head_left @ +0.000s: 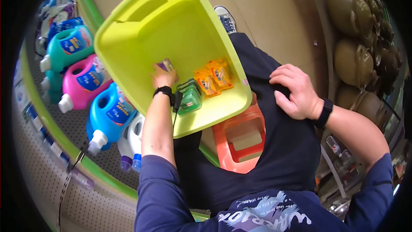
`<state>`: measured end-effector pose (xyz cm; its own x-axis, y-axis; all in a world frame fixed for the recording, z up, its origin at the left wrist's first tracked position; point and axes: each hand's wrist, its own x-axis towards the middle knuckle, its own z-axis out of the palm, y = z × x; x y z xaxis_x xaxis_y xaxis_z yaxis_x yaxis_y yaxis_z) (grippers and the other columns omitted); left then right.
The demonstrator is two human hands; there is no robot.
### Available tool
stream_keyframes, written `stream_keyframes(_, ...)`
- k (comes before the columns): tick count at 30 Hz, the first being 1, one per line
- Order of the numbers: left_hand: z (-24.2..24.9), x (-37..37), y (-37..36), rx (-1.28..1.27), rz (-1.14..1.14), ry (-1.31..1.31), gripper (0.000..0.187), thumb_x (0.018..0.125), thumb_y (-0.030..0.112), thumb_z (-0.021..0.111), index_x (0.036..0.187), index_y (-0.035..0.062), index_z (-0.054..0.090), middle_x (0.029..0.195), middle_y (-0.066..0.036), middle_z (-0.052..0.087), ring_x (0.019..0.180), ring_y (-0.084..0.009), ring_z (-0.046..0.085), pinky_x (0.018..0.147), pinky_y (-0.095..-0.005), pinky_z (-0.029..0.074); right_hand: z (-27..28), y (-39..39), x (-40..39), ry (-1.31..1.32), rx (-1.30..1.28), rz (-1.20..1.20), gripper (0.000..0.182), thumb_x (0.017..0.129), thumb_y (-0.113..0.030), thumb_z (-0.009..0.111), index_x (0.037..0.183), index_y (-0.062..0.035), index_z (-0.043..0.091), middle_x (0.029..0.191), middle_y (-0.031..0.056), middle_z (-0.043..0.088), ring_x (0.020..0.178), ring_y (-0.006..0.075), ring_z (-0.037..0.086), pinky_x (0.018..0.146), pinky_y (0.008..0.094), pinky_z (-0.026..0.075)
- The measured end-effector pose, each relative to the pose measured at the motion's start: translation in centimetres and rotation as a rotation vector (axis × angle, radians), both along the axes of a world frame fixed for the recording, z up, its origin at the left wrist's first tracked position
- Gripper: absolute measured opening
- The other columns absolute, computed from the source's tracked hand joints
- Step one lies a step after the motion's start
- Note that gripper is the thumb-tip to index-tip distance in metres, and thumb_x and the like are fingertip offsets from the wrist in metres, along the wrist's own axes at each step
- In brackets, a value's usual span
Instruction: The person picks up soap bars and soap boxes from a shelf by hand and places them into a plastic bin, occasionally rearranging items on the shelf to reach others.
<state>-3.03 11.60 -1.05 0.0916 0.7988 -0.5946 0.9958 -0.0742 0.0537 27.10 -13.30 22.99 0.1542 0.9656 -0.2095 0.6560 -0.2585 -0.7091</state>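
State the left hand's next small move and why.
Probably release the small purple item beside the green pack: the left hand appears to hold it inside the yellow-green bin, where that pack and the orange packs also lie.

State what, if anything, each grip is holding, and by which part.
Left grip: small purple packet, apparently held by its wrist-facing side; exact finger contact is hidden. Right grip: nothing held, over the trouser leg.
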Motion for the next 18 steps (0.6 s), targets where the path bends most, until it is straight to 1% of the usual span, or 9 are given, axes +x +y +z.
stream_keyframes(4,-3.6,0.0,0.6,0.033,-0.051,0.185,0.099,0.068,0.041,0.079,0.144,0.0065,0.025,0.128,-0.031,0.046,0.101,-0.0438,0.062,0.088,-0.0487,0.053,0.3,1.0,0.5,0.030,-0.048,0.033,0.025,0.065,-0.011,0.061,0.088,-0.0003,0.062,0.096,0.0143,0.064,0.095,0.0341,0.060,0.081,0.0425,0.049)
stream_keyframes(6,-2.7,1.0,0.8,-0.048,-0.109,0.203,0.097,0.069,0.042,0.081,0.141,0.0015,0.029,0.130,-0.032,0.045,0.102,-0.0431,0.062,0.087,-0.0463,0.054,0.4,1.2,0.5,0.040,-0.072,0.038,0.026,0.064,-0.011,0.061,0.088,0.0001,0.062,0.097,0.0149,0.064,0.094,0.0346,0.060,0.081,0.0427,0.049)
stream_keyframes(7,-3.6,0.7,0.9,-0.070,-0.156,0.226,0.093,0.069,0.044,0.081,0.137,-0.0014,0.036,0.134,-0.030,0.043,0.109,-0.0412,0.060,0.088,-0.0449,0.053,0.4,1.3,0.5,0.046,-0.073,0.038,0.027,0.064,-0.011,0.060,0.088,0.0006,0.062,0.097,0.0156,0.064,0.094,0.0351,0.060,0.081,0.0430,0.049)
stream_keyframes(8,-4.4,0.4,0.7,-0.076,-0.152,0.227,0.093,0.069,0.044,0.081,0.137,-0.0014,0.036,0.134,-0.030,0.043,0.109,-0.0412,0.060,0.088,-0.0449,0.053,0.3,1.4,0.4,0.047,-0.079,0.042,0.027,0.064,-0.011,0.060,0.088,0.0006,0.062,0.097,0.0156,0.064,0.094,0.0351,0.060,0.081,0.0430,0.049)
stream_keyframes(10,-5.4,-0.2,0.2,0.048,-0.354,0.339,0.085,0.072,0.044,0.079,0.133,-0.0026,0.042,0.140,-0.027,0.041,0.113,-0.0394,0.057,0.089,-0.0442,0.053,0.4,1.4,0.5,0.044,-0.096,0.039,0.027,0.063,-0.011,0.060,0.088,0.0008,0.062,0.097,0.0160,0.064,0.094,0.0353,0.060,0.082,0.0431,0.049)
stream_keyframes(11,-5.4,-0.3,0.0,0.052,-0.345,0.334,0.085,0.072,0.044,0.079,0.133,-0.0026,0.042,0.140,-0.027,0.041,0.113,-0.0394,0.057,0.089,-0.0442,0.053,0.5,1.5,0.5,0.037,-0.092,0.047,0.027,0.063,-0.011,0.060,0.088,0.0008,0.062,0.097,0.0160,0.064,0.094,0.0353,0.060,0.082,0.0431,0.049)
stream_keyframes(14,-4.5,-0.9,-0.2,0.116,-0.340,0.295,0.078,0.076,0.041,0.076,0.134,-0.0004,0.044,0.144,-0.023,0.039,0.116,-0.0376,0.056,0.090,-0.0439,0.053,0.5,1.4,0.3,0.047,-0.059,0.051,0.027,0.064,-0.011,0.060,0.088,0.0012,0.062,0.097,0.0164,0.064,0.094,0.0355,0.060,0.083,0.0428,0.050)
stream_keyframes(16,-3.2,-2.2,-0.1,0.116,-0.426,0.203,0.070,0.077,0.033,0.074,0.133,0.0022,0.046,0.141,-0.023,0.041,0.114,-0.0373,0.056,0.090,-0.0447,0.053,0.6,1.3,0.0,0.038,-0.066,0.029,0.026,0.066,-0.010,0.060,0.089,0.0012,0.063,0.098,0.0167,0.064,0.094,0.0357,0.060,0.084,0.0424,0.050)
stream_keyframes(18,0.1,-2.2,0.3,0.095,-0.437,0.158,0.065,0.078,0.029,0.073,0.131,0.0030,0.047,0.137,-0.023,0.044,0.113,-0.0373,0.057,0.090,-0.0450,0.052,0.8,1.2,-0.4,0.021,-0.059,0.021,0.023,0.069,-0.011,0.060,0.089,0.0006,0.063,0.097,0.0165,0.065,0.093,0.0351,0.060,0.085,0.0415,0.050)
